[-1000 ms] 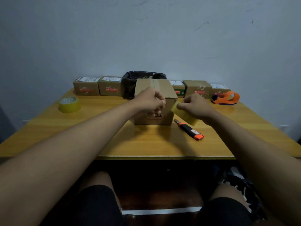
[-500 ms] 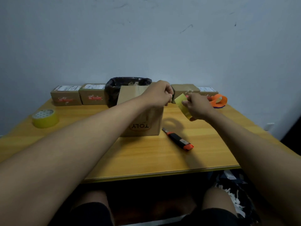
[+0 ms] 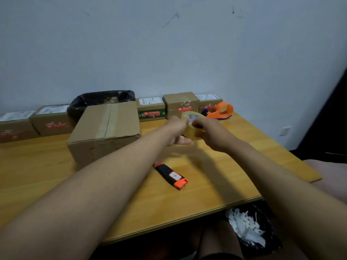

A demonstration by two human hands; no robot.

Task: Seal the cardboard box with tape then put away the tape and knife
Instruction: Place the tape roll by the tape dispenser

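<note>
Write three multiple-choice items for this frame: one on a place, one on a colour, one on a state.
1. Where does the knife lie?
A. on the table, near its front edge
B. on top of the cardboard box
C. in the black bin

2. What colour is the tape dispenser?
A. green
B. orange
C. white

3. What is the state of the tape roll?
A. lying flat on the table
B. held by both hands
C. mounted in the dispenser

Answers: 1 A, it lies on the table wood right of the cardboard box; 2 B, its body is orange; 3 B, the left hand and right hand grip it.

Leftmost parcel [image 3: 13,126] cut off
</note>
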